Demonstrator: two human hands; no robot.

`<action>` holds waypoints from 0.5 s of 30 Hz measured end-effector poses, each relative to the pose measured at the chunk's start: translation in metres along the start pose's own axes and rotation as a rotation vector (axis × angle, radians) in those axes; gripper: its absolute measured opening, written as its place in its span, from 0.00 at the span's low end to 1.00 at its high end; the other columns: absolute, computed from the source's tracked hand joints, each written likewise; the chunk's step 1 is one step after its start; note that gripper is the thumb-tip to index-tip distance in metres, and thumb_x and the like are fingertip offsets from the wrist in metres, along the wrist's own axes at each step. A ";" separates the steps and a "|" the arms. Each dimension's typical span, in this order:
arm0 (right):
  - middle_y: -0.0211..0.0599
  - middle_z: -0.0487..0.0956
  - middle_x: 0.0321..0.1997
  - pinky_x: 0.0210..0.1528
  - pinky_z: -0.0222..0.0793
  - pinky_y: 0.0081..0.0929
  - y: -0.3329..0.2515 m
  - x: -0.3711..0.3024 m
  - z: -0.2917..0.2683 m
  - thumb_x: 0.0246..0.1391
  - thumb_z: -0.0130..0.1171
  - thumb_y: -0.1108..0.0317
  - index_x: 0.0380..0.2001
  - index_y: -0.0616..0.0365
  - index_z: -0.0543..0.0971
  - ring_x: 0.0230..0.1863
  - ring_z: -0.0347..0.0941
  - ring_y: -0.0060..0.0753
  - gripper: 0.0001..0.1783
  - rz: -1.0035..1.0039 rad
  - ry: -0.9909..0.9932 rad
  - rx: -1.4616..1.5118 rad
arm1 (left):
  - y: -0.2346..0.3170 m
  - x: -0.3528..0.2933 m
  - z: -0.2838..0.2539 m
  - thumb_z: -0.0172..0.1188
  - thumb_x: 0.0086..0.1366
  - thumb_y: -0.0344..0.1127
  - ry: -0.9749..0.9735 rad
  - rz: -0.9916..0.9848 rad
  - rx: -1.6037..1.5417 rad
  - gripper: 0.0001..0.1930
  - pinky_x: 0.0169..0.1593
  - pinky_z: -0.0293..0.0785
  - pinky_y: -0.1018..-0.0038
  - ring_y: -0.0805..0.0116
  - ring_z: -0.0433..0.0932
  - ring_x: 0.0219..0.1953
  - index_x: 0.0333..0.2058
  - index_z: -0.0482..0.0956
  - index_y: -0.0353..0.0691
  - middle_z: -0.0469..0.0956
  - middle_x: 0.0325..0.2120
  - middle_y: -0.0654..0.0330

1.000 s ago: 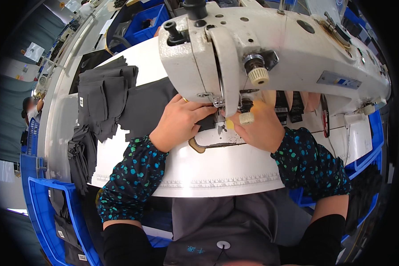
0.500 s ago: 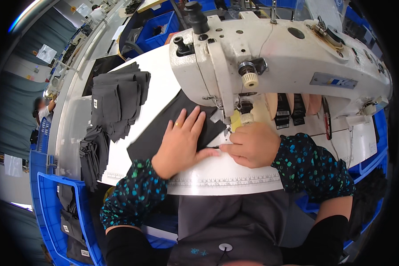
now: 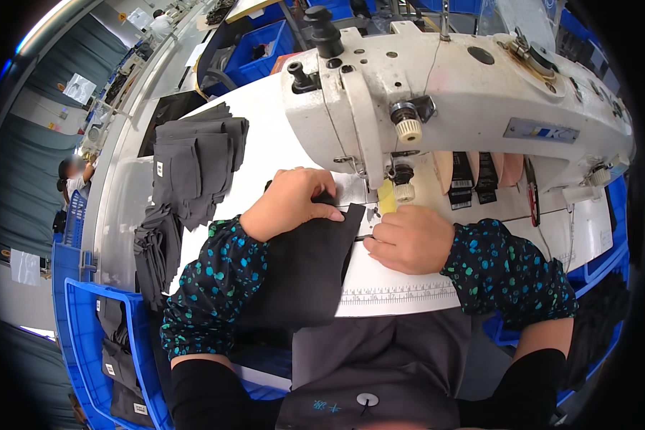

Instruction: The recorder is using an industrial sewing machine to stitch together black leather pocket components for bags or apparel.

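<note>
A dark grey fabric piece (image 3: 304, 272) lies on the white sewing table, its near end hanging over the front edge. My left hand (image 3: 287, 203) is closed on its far edge, thumb on top and fingers curled under. To the right, my right hand (image 3: 412, 240) rests closed on the table just in front of the needle area. A thin dark tip pokes out from its fingertips next to the fabric's right edge; the rest of it is hidden in the fist. The white sewing machine (image 3: 473, 107) stands over the table, its presser foot (image 3: 371, 192) beyond my hands.
Stacked dark fabric pieces (image 3: 193, 161) lie at the left, with a bunched pile (image 3: 158, 244) nearer. A blue crate (image 3: 72, 308) with labelled pieces stands lower left. Black labels (image 3: 462, 179) and red-handled scissors (image 3: 532, 193) lie under the machine arm. A person (image 3: 75, 179) sits far left.
The fabric has swung from beside the presser foot toward me, over the table's front edge. My left hand went from flat on it to gripping its far edge. My right hand barely moved.
</note>
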State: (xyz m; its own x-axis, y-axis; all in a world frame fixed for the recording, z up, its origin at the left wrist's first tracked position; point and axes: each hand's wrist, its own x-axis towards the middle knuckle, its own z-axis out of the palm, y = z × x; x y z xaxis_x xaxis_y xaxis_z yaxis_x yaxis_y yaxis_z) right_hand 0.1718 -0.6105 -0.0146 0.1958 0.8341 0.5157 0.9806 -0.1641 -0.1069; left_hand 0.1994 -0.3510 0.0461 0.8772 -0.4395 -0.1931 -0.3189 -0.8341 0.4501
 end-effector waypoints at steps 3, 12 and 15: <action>0.28 0.75 0.32 0.35 0.70 0.28 -0.003 0.002 -0.005 0.47 0.63 0.67 0.35 0.57 0.81 0.36 0.74 0.30 0.11 -0.050 0.042 -0.078 | -0.007 0.005 0.008 0.77 0.53 0.40 0.026 0.131 -0.187 0.14 0.35 0.72 0.68 0.60 0.78 0.27 0.30 0.83 0.37 0.79 0.22 0.57; 0.39 0.81 0.42 0.47 0.78 0.31 -0.011 0.000 0.006 0.45 0.61 0.68 0.37 0.62 0.81 0.45 0.79 0.37 0.15 -0.138 0.032 -0.171 | -0.008 0.014 0.028 0.73 0.57 0.37 0.162 0.203 -0.255 0.11 0.31 0.71 0.69 0.60 0.74 0.22 0.31 0.82 0.37 0.75 0.18 0.53; 0.40 0.82 0.42 0.47 0.78 0.31 -0.011 0.000 0.005 0.45 0.61 0.67 0.37 0.63 0.81 0.45 0.80 0.38 0.15 -0.104 -0.035 -0.146 | -0.004 0.013 0.035 0.74 0.56 0.38 0.261 0.175 -0.168 0.12 0.30 0.72 0.67 0.56 0.75 0.21 0.32 0.83 0.38 0.76 0.19 0.52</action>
State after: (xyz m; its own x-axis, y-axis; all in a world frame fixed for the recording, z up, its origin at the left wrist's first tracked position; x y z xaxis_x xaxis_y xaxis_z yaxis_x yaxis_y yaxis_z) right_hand 0.1606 -0.6065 -0.0176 0.0958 0.8678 0.4876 0.9863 -0.1487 0.0710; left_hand 0.1997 -0.3649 0.0115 0.8834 -0.4533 0.1192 -0.4284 -0.6777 0.5976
